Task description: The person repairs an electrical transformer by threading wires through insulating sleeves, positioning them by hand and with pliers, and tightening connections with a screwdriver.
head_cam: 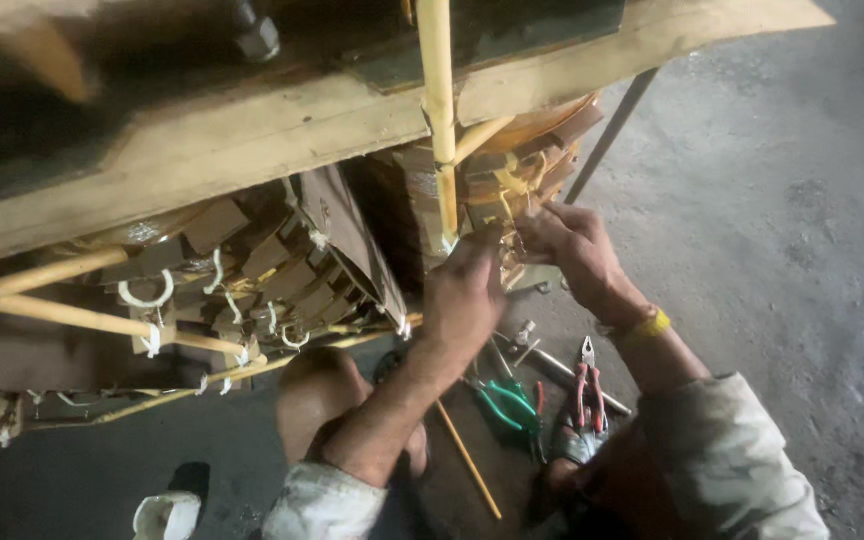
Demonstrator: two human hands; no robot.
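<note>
Under wooden beam point(252, 140): both hands' fingers point(487, 250) pinched on yellow-taped coil leads point(512, 185).

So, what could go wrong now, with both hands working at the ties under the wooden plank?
1. The left hand and right hand are pressed close together at the yellow ties, so a slip might pinch or scrape a finger.
2. The red pliers and green pliers lie loose on the floor beside the knee, and could be knelt on.
</note>
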